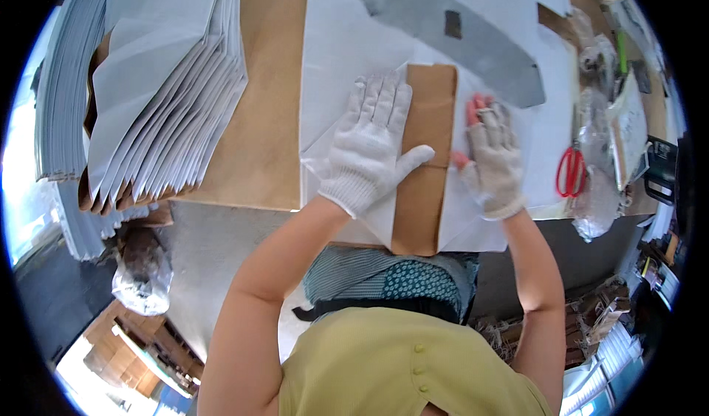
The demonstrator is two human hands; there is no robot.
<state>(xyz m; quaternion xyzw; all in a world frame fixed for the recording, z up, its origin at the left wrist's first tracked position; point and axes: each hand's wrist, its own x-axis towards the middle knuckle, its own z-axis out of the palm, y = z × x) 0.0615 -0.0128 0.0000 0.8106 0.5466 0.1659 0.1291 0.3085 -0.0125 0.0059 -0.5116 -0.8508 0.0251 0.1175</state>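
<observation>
A folded white paper piece [380,220] lies at the table's near edge, a long brown strip [426,120] showing up its middle between two white flaps. My left hand [369,139], in a white knit glove, rests flat on the left flap; its thumb reaches over the brown strip. On the right flap lies my right hand [492,154], fingers extended and somewhat blurred, in a worn glove that leaves some fingertips bare. Neither hand grips anything. Beyond them is a long grey flat piece [473,35] with angled ends and a small dark rectangle on it.
Stacked white folded paper pieces [166,113] fan out at the left over brown paper [269,120]. Red-handled scissors [571,172] lie to the right beside clear plastic wrap [594,120]. A plastic bag [142,283] hangs below the table's left side. Bundled cardboard [591,309] sits low at right.
</observation>
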